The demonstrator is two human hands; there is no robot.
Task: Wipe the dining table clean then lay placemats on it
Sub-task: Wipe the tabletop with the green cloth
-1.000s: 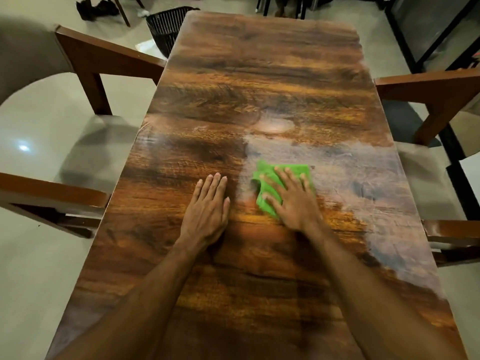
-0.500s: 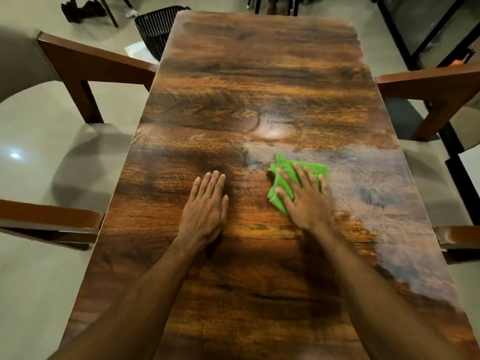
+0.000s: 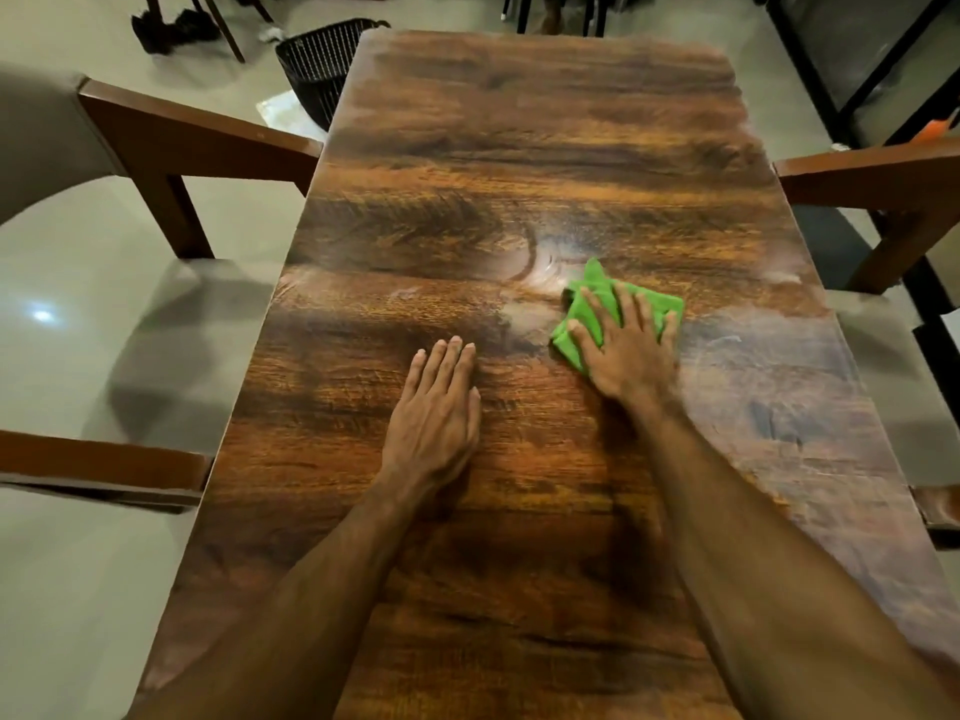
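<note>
A long dark wood-grain dining table (image 3: 545, 137) fills the middle of the view. A crumpled green cloth (image 3: 595, 296) lies on it right of centre, and my right hand (image 3: 626, 350) presses flat on the cloth with fingers spread and straight. My left hand (image 3: 439, 407) rests flat on the bare tabletop to the left of the cloth, fingers together. A hazy smeared patch covers the table's right side beyond the cloth. No placemat is in view.
A wooden chair with grey cushion (image 3: 156, 324) stands at the table's left side, and another chair (image 3: 883, 210) at the right. A black mesh bin (image 3: 322, 65) sits on the floor by the far left corner. Dark chair legs stand beyond the far end.
My right hand has slid the green cloth away from me and to the right across the table. My left hand has stayed flat in about the same spot.
</note>
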